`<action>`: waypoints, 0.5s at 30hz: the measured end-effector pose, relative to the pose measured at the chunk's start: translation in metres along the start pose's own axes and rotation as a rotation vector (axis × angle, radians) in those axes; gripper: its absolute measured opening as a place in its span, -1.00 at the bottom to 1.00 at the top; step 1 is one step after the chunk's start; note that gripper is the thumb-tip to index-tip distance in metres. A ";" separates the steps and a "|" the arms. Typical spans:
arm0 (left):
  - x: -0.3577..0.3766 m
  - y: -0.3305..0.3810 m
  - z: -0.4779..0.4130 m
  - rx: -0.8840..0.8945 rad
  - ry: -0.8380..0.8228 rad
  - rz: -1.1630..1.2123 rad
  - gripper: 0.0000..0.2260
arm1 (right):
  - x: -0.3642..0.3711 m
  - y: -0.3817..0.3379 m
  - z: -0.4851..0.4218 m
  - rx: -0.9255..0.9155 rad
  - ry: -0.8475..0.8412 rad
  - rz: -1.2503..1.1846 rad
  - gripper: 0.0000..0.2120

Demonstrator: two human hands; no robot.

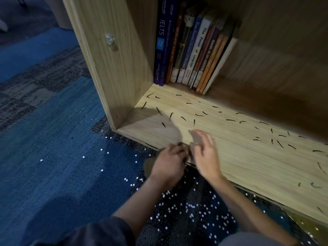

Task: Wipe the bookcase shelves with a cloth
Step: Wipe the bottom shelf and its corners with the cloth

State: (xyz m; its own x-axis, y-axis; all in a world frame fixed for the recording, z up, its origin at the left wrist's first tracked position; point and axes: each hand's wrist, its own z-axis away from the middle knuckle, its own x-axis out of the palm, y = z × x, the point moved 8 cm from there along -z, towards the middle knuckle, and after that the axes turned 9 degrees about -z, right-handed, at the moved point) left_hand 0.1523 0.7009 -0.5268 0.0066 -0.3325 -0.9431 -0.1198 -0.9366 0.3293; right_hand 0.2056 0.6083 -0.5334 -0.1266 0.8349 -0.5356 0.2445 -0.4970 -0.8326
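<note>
Kneeling at the bottom shelf of the bookcase. Both hands are at the shelf's front edge, nearer its left corner. Left hand is curled round a small dark wad that I take for the cloth, bunched right at the lip of the shelf. It is dim and blurred there, so its colour and full extent are unclear. Right hand sits just beside it over the board, fingers loose and spread, gripping nothing I can make out. The cloth looks soft and light with no stiffness, so it should crumple to any shape. Best gathered into a flat pad under the palm, with loose ends tucked in so they don't drag. The shelf board looks smooth, so the pad should slide easily. Short dark slivers lie scattered from the left corner along towards the right end. They look light and loose, likely to skitter ahead of the cloth rather than stick, so sweep towards the front edge. Books stand in the back left corner, leaning a little. Blue carpet lies below the front edge.
</note>
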 end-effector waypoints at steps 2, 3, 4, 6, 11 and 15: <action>0.001 0.015 0.002 0.046 0.002 0.016 -0.68 | -0.028 0.007 0.003 0.003 0.100 0.062 -0.60; -0.001 0.004 0.001 0.008 -0.032 0.013 -0.67 | -0.037 0.012 0.003 -0.012 0.122 0.105 -0.60; -0.002 -0.012 0.000 -0.049 -0.065 0.002 -0.65 | -0.044 0.017 0.005 -0.030 0.124 0.146 -0.62; -0.015 -0.062 0.001 -0.194 -0.038 -0.031 -0.61 | -0.043 0.025 0.005 -0.034 0.078 0.200 -0.62; -0.021 -0.113 0.004 -0.335 0.017 -0.095 -0.57 | -0.035 0.036 0.006 -0.037 -0.002 0.340 -0.56; 0.003 -0.054 -0.004 -0.221 -0.033 -0.080 -0.57 | -0.035 0.040 0.003 -0.036 0.018 0.296 -0.59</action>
State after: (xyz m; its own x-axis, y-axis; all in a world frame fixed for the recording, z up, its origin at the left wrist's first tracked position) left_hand 0.1628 0.7502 -0.5470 -0.0256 -0.2560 -0.9663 0.1005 -0.9624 0.2523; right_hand 0.2170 0.5584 -0.5482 -0.0274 0.6591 -0.7516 0.3021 -0.7112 -0.6347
